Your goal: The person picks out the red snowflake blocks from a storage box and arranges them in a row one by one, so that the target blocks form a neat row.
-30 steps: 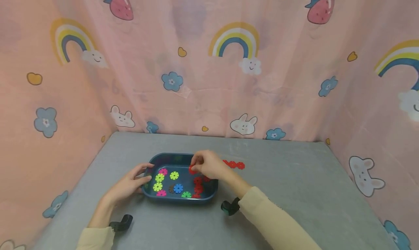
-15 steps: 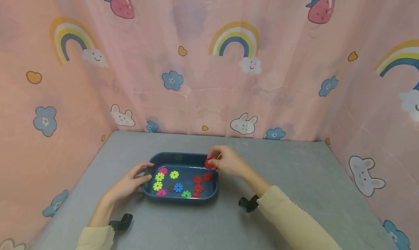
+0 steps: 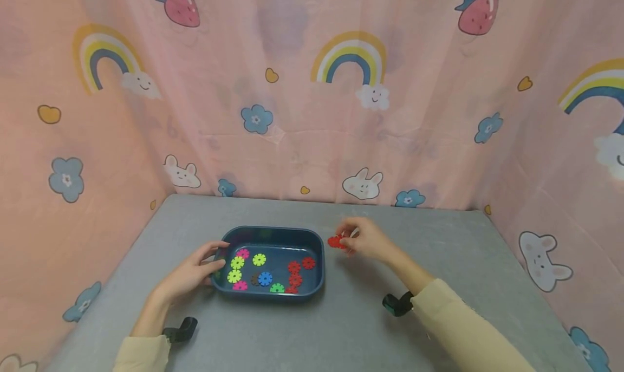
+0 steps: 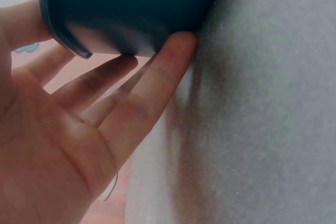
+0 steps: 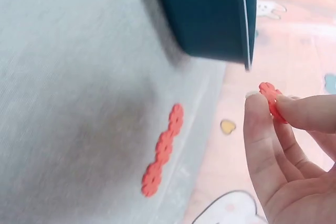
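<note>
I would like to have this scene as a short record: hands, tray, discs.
Left hand: holds left end of the tray
Right hand: pinches one red disc outside the tray
Tray: dark blue, on the grey table
Red discs in tray: four visible, towards right end
Other discs in tray: yellow, pink, blue, green, brown
On table: row of three red discs

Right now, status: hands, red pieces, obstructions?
Right hand: fingers pinch a red piece. Left hand holds tray end. Three red pieces in a row on table. No obstruction visible.
</note>
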Demonstrator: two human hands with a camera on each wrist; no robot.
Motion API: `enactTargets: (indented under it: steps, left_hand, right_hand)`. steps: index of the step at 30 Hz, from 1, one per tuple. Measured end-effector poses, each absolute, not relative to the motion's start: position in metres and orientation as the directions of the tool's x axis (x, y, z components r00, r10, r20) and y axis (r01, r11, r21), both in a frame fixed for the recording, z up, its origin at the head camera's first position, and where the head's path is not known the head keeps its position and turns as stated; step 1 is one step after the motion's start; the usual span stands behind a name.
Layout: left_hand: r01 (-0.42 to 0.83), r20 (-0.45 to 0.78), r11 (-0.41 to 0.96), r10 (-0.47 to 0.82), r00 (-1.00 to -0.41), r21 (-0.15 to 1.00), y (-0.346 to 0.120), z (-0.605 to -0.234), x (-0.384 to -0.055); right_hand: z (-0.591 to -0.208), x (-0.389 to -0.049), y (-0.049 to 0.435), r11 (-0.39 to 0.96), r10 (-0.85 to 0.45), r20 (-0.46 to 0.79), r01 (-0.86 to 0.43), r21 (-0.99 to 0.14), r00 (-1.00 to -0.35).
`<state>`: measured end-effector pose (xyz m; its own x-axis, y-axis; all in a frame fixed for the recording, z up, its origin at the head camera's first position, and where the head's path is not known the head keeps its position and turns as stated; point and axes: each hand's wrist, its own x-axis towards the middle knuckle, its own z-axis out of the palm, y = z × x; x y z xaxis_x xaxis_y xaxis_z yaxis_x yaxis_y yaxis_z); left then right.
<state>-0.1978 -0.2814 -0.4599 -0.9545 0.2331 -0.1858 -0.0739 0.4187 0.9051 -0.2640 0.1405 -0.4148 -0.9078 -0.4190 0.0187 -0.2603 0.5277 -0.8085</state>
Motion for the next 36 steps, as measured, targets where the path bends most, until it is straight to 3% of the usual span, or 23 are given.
enactTargets:
  steps: [22, 36]
  left_hand:
    - [-0.09, -0.208, 0.448, 0.222, -0.953, 0.89, -0.282, -0.459, -0.198]
    - [-0.109, -0.211, 0.418, 0.206, -0.956, 0.902, -0.282, -0.461, -0.198]
  right_hand:
    - [-0.446, -0.277, 0.199, 0.583, -0.221, 0.036, -0.161, -0.797, -0.975]
    - [-0.47, -0.289, 0.208, 0.59, -0.146, -0.089, -0.015, -0.807, -0.985]
